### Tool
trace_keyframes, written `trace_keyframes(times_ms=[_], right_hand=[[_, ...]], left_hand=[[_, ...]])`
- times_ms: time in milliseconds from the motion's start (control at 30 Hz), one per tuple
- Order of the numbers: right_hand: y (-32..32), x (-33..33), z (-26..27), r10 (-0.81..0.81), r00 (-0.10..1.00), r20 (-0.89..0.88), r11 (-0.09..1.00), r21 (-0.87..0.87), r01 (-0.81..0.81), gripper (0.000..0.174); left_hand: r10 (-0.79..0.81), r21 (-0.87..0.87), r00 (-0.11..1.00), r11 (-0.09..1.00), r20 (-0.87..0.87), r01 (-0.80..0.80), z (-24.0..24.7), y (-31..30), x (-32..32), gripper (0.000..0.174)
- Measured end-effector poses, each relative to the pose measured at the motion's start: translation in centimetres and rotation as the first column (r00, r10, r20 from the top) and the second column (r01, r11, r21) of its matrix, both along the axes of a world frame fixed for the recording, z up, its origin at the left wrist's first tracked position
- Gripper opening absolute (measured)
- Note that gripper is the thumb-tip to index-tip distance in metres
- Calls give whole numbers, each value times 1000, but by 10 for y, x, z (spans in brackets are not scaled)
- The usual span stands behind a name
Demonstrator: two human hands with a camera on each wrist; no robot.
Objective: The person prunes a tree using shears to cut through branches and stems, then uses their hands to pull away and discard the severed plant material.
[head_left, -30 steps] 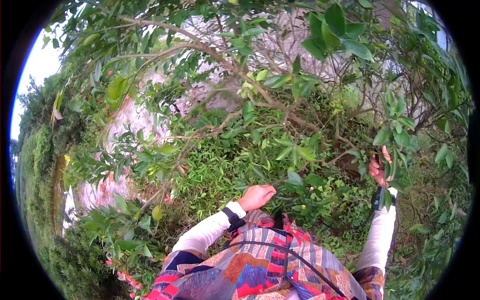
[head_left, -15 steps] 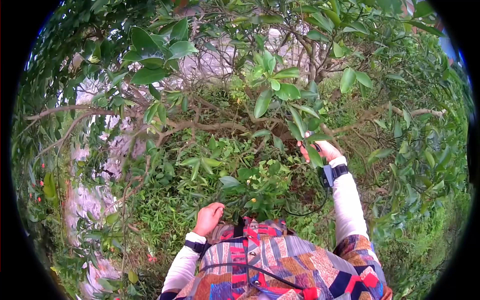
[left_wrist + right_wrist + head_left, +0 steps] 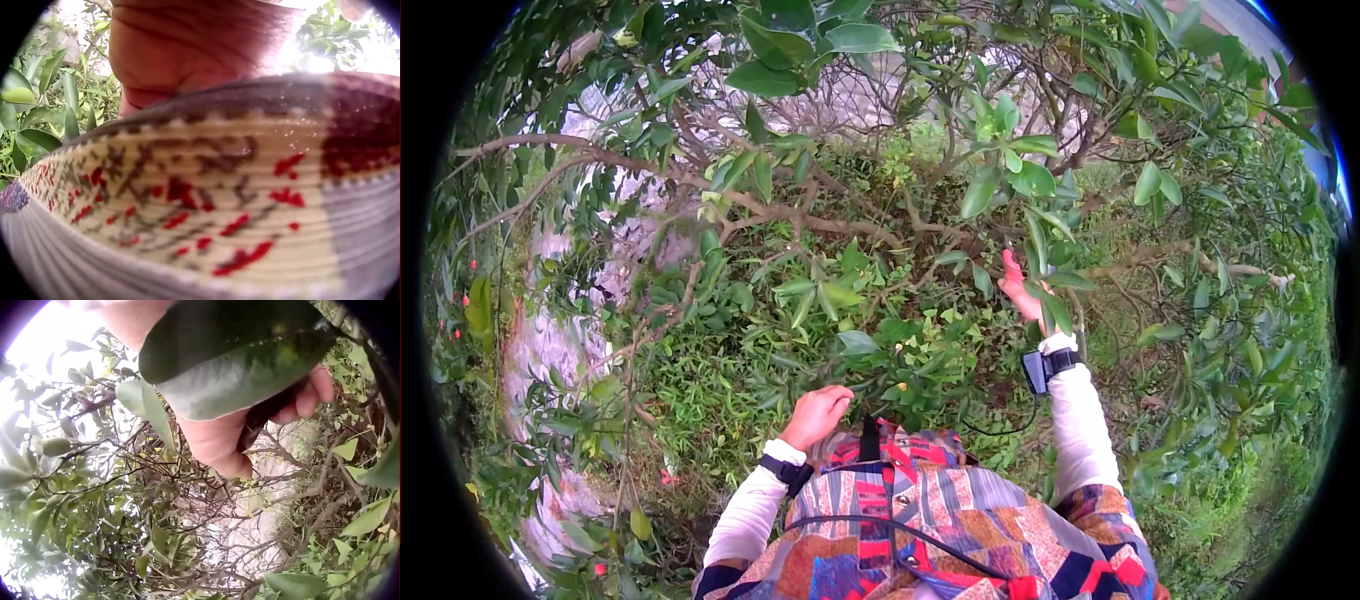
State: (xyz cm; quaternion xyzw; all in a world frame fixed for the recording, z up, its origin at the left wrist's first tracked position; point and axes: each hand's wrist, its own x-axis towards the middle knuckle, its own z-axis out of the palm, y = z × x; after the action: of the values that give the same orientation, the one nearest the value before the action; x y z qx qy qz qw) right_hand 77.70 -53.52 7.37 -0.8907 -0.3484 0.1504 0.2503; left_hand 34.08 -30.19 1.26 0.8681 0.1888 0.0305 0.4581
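Note:
My right hand [image 3: 1022, 290] reaches forward among the citrus-like branches, partly behind hanging leaves. In the right wrist view its thumb and fingers are curled round a dark, glossy handle [image 3: 251, 428]; a large leaf [image 3: 231, 369] covers much of the hand and the handle, and I cannot tell what tool it belongs to. My left hand [image 3: 815, 415] hangs loosely curled in front of the patterned shirt [image 3: 960, 510], with nothing seen in it. The left wrist view shows mostly shirt cloth [image 3: 187, 206] and the heel of that hand.
A long bare branch [image 3: 780, 210] crosses ahead from the left, and another branch [image 3: 1140, 260] extends to the right. Leafy twigs [image 3: 1005, 160] hang above the right hand. Low green plants [image 3: 730, 370] cover the ground. A black cable [image 3: 1000, 430] hangs from the right wrist camera.
The head view has swung right, so branches and both arms first shifted left in it. The right hand has since straightened forward at the wrist. The left hand stays by the shirt.

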Motion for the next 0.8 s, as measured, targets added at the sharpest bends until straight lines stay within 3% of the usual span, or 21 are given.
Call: trace_keyframes(times_ms=[67, 100, 133, 233, 267, 333, 400, 467, 500, 733, 800], right_hand=[[19, -11, 8, -239, 921, 307, 965, -33, 261, 64], [28, -21, 19, -323, 896, 303, 933, -58, 356, 67], [30, -23, 19, -318, 898, 305, 934, -62, 351, 67], [28, -27, 15, -203, 893, 403, 975, 165, 147, 40], [33, -34, 26, -204, 892, 403, 975, 165, 148, 40], [46, -53, 61, -260, 848, 462, 956, -3, 294, 38], [45, -43, 39, -297, 798, 524, 952, 96, 291, 40], [49, -41, 39, -189, 759, 623, 926, 371, -74, 45], [55, -48, 42, -244, 800, 548, 890, 454, -40, 48], [39, -45, 39, -235, 830, 506, 972, 142, 189, 52], [35, -45, 35, -157, 676, 720, 986, 151, 68, 51]], left_hand=[[29, 3, 999, 1000, 14, -29, -5, 4, -3, 21], [47, 10, 998, 999, 41, -47, -2, 3, -3, 19], [52, 6, 998, 999, 42, -52, 0, 3, -4, 19], [48, 2, 999, 999, 24, -48, 2, 6, -2, 19], [44, 5, 999, 999, 13, -44, 1, 7, -3, 19], [39, 8, 999, 999, 2, -39, 2, 9, -4, 19], [45, 3, 999, 999, 23, -45, 5, 14, -4, 18], [45, 6, 999, 999, 10, -45, 3, 18, -6, 19], [43, 7, 999, 999, -3, -43, 1, 20, -6, 20], [51, -2, 998, 999, 21, -51, 1, 23, -9, 18], [45, 29, 998, 999, 31, -46, 0, 24, -9, 18]])
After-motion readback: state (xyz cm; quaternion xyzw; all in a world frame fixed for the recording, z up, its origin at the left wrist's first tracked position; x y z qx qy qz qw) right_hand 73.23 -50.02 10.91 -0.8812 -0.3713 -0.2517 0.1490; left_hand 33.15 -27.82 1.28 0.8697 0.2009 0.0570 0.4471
